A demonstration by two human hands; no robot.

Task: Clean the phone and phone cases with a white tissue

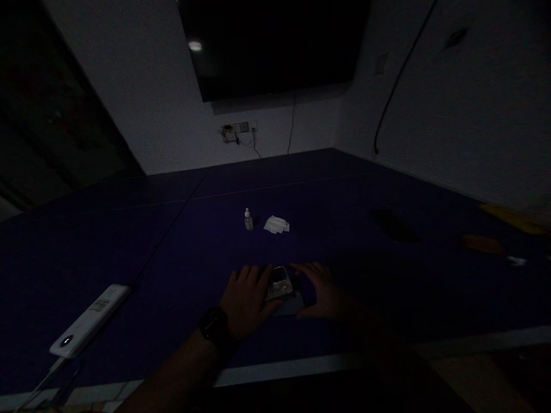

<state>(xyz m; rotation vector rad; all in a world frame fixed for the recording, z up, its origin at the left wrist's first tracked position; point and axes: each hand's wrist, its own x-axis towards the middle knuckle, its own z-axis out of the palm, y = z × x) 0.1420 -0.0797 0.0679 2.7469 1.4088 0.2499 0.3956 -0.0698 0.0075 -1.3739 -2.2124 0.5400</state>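
Observation:
In the dim head view, a small squarish device (pixel 279 282) with a pale metal-look frame and a dark upper part rests on a flat grey-blue piece (pixel 291 307). What kind of device it is I cannot make out. My left hand (pixel 246 298), wearing a dark watch (pixel 214 324), lies along the device's left side, thumb and index finger against it. On the other side, my right hand (pixel 322 291) curves with thumb and fingers apart near the flat piece's right edge. Whether the right fingertips touch it is too dark to tell.
Beyond the hands stand a small dropper-like bottle (pixel 248 220) and white wipes or paper (pixel 276 224). A white power strip (pixel 91 321) with a cord lies at left. A dark flat object (pixel 394 224) and an orange item (pixel 482 244) are at right on the blue tabletop (pixel 193 246).

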